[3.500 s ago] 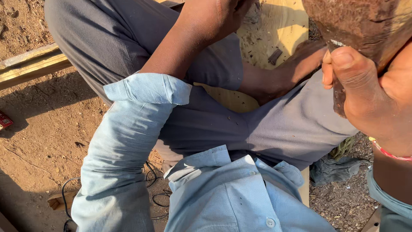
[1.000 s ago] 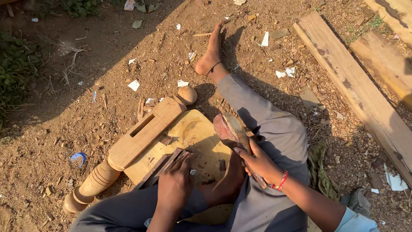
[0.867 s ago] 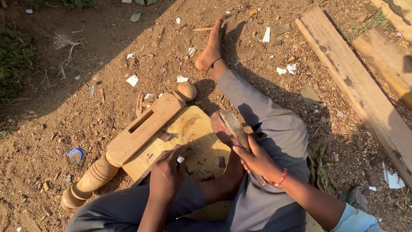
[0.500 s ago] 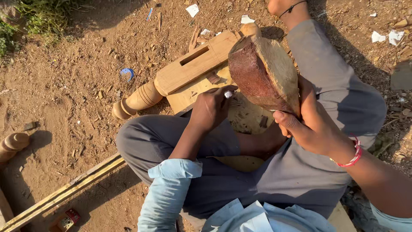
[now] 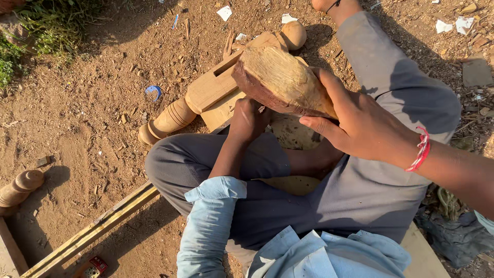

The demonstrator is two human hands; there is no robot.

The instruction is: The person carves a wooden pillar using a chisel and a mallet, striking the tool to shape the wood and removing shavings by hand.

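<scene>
R hand (image 5: 368, 128) grips a rough wood chunk (image 5: 280, 82), fingers wrapped round its lower-right end, thumb on top. Chunk's long axis runs 10 to 4 o'clock and it's held up above the board (image 5: 293, 136) on the lap. L hand (image 5: 248, 119) sits just under the chunk at 7 o'clock, fingers curled tight on smth small, can't tell what. L is nearer the board.

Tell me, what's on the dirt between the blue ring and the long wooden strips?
Head view: mostly bare dirt with wood chips between the blue ring and wooden strips.
</scene>
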